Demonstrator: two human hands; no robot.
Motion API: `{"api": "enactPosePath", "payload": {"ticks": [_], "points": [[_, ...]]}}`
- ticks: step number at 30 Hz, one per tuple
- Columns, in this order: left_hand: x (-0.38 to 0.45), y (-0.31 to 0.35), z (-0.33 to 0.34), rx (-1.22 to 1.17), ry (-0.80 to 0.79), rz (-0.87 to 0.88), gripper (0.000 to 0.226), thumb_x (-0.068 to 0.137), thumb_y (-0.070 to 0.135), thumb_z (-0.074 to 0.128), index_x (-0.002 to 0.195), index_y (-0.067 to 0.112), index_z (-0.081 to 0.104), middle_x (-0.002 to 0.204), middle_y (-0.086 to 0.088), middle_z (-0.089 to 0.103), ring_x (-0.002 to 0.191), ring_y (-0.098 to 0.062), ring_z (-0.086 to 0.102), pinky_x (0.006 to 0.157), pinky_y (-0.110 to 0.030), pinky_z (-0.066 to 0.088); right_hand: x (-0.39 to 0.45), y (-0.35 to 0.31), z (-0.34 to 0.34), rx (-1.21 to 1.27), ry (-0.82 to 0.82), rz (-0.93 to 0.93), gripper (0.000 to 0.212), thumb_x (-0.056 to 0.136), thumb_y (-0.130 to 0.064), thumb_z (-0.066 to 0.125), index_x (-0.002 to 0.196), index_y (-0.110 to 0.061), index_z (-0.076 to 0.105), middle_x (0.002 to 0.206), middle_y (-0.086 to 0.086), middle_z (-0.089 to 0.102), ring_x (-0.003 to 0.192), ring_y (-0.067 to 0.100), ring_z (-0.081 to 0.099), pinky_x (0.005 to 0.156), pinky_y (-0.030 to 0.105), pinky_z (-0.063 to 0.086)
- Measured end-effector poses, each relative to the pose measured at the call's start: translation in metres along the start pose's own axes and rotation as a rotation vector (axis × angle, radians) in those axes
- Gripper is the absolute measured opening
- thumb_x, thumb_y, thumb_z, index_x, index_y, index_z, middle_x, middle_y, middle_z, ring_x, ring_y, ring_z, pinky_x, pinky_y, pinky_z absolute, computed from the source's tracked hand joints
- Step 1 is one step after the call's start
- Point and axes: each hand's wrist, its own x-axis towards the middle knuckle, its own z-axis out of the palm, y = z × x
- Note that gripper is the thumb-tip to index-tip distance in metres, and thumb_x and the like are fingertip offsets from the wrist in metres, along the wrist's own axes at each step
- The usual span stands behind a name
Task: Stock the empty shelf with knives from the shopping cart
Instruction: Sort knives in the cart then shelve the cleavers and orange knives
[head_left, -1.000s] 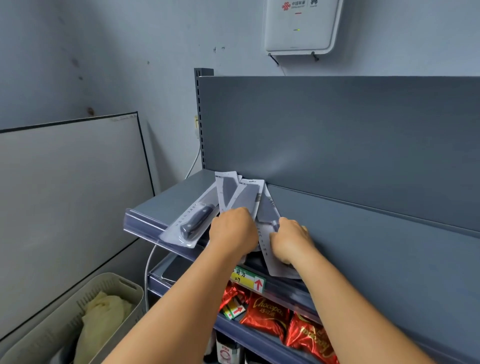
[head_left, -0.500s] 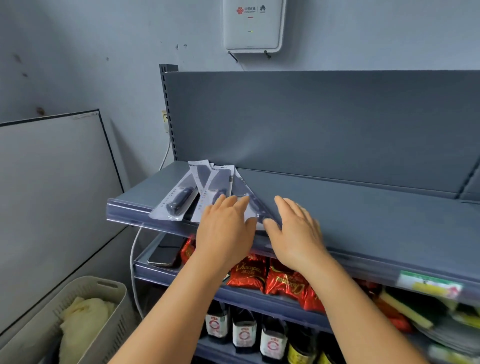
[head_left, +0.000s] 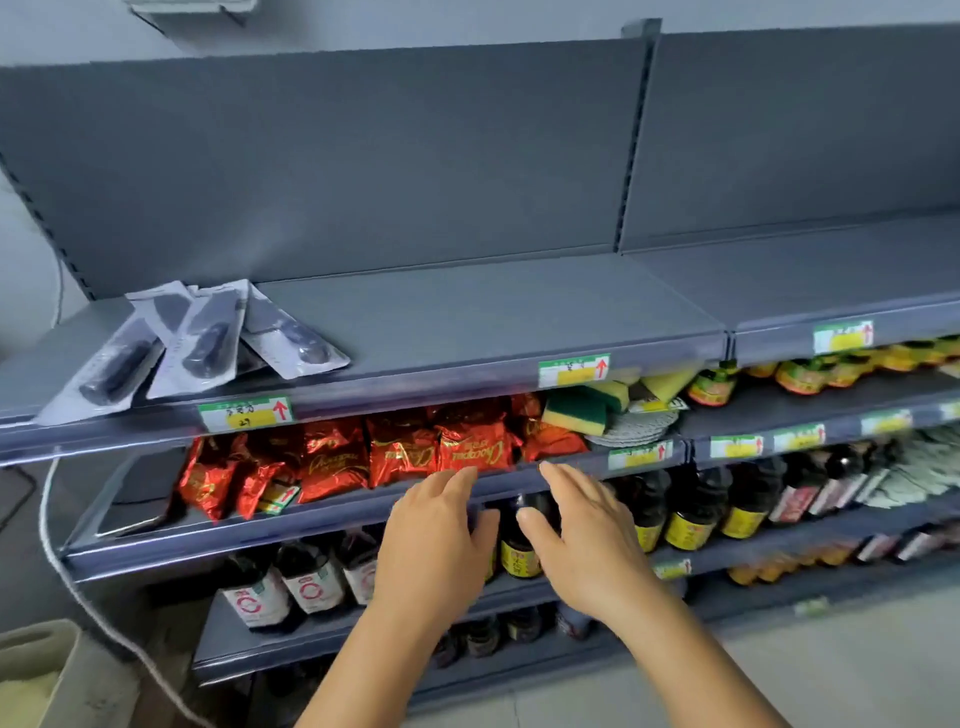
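— Where are the knives (head_left: 208, 343) sitting?

— They are lying at the left end of the top shelf (head_left: 467, 317), three packaged ones, fanned out and overlapping — the leftmost pack is poking past the front lip, and the rightmost is angling out toward the middle. The dark handles are showing through the clear blister fronts. The rest of that shelf board is showing bare grey metal.

— And the hands?

— Both are hovering well below the knives, in front of the lower tiers. The left hand (head_left: 434, 540) is spreading its fingers loosely, palm down, holding nothing. The right hand (head_left: 584, 540) is doing the same just beside it, fingers relaxed and slightly parted, thumb pointing toward the left one; nothing is in its grasp either. The two are close together but not touching.

— What is sitting behind them?

— Red snack bags (head_left: 363, 457) are crowding the second shelf, with green-and-yellow sponges (head_left: 582, 408) just to their right. Dark sauce bottles (head_left: 691, 514) are lining the tier below, some hidden behind the hands. Green-and-yellow price tags (head_left: 244, 413) are running along the shelf edges, and a white cable (head_left: 57, 551) is hanging down on the left.
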Motion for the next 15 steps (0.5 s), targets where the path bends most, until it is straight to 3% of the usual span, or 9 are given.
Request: {"api": "enactPosePath", "payload": {"ticks": [8,15], "points": [[-0.029,0.08,0.101,0.011,-0.284,0.133,0.053,0.095,0.041,0.044,0.144,0.022,0.036,0.138,0.003,0.049,0.128,-0.018,0.043,0.105,-0.027,0.034,-0.066,0.124,0.004,0.045,0.034,0.335,0.059,0.099,-0.045,0.036,0.15,-0.021,0.023,0.155,-0.003,0.027,0.142,0.018,0.023,0.113,0.033,0.023],[-0.066,0.189,0.184,0.024,-0.471,0.276,0.051,0.094,0.04,0.045,0.142,0.021,0.039,0.136,-0.002,0.05,0.125,-0.022,0.045,0.102,-0.032,0.036,-0.143,0.248,-0.017,0.054,0.067,0.589,0.058,0.098,-0.043,0.038,0.149,-0.017,0.027,0.153,0.001,0.031,0.139,0.022,0.028,0.111,0.03,0.025]]}}
